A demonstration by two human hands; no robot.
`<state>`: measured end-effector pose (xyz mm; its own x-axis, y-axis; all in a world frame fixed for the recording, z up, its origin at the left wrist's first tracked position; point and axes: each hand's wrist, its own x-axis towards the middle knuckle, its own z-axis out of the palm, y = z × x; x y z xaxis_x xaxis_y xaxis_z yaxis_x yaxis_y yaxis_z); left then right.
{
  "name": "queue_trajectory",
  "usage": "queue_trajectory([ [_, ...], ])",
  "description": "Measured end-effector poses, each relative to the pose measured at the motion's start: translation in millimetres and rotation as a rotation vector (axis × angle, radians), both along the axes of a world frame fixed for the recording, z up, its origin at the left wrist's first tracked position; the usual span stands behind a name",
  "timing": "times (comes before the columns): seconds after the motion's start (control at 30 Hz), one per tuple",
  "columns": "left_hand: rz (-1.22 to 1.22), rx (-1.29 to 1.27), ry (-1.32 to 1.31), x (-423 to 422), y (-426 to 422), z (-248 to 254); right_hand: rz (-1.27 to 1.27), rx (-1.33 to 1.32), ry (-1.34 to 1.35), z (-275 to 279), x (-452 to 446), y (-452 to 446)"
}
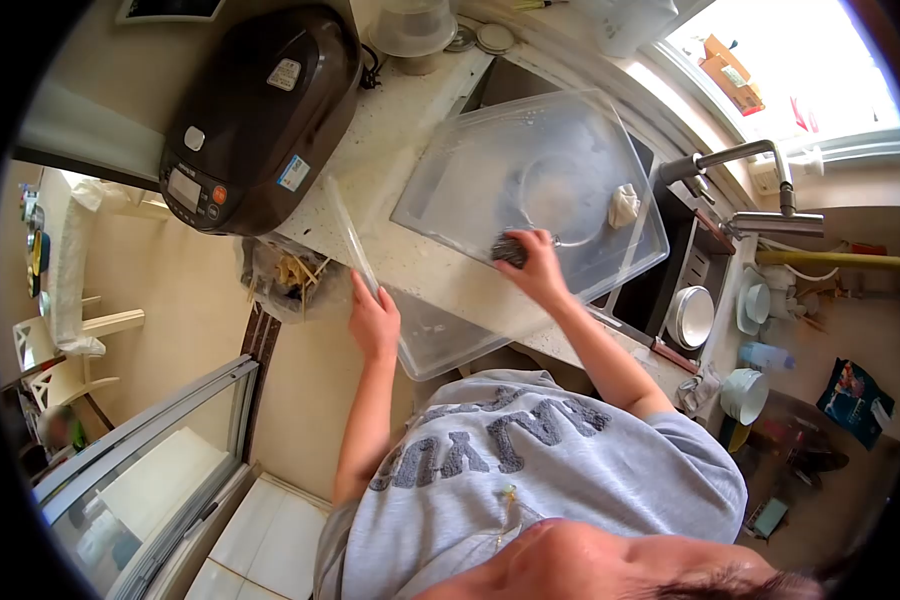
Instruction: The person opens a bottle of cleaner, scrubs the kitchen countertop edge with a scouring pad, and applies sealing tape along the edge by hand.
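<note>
A large clear plastic bin (450, 165) lies tilted across the counter edge and the sink. My left hand (375, 322) is closed on its rim at the near left side. Inside the bin, my right hand (536, 268) grips a dark steel wool scrubber (510, 248) and presses it against the plastic. Cloudy, wet-looking marks cover the surface around the scrubber. A crumpled off-white wad (624, 206) is at the bin's right end; what it is made of I cannot tell.
A dark rice cooker (260, 120) stands on the counter at left. The sink faucet (770, 190) reaches in from the right, near a white bowl (691, 317) by the sink. A plastic bag of sticks (295, 275) hangs below the counter edge. A sliding glass door (160, 480) is at lower left.
</note>
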<state>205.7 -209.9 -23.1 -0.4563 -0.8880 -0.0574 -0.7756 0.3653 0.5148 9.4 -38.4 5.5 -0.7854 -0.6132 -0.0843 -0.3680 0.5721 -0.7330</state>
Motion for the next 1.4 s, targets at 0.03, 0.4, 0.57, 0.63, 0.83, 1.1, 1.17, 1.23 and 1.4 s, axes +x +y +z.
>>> queue_trajectory([
  [0.03, 0.003, -0.011, -0.005, -4, -3, 6, 0.076, -0.024, 0.043, -7, 8, -16],
  [0.4, -0.22, -0.292, 0.111, -118, -82, -43, 0.355, 0.022, 0.604, -23, -19, -197],
  [0.57, -0.155, -0.28, 0.074, -124, -75, -31, 0.429, -0.031, 0.535, -39, -45, -208],
  [0.63, -0.158, -0.293, 0.037, -125, -76, -30, 0.435, -0.03, 0.553, -43, -46, -212],
  [0.83, -0.204, -0.335, 0.026, -124, -78, -27, 0.02, -0.106, 0.072, -71, -149, -147],
  [1.1, -0.192, -0.355, 0.027, -128, -78, -29, -0.144, 0.045, 0.648, -77, -97, -186],
  [1.17, -0.203, -0.336, 0.041, -126, -76, -29, 0.208, -0.231, 0.699, -74, -64, -205],
  [1.23, -0.204, -0.33, 0.037, -125, -76, -29, 0.23, -0.215, 0.481, -68, -82, -193],
  [1.4, -0.197, -0.342, 0.011, -127, -77, -30, -0.226, -0.148, 0.544, -66, -224, -100],
])
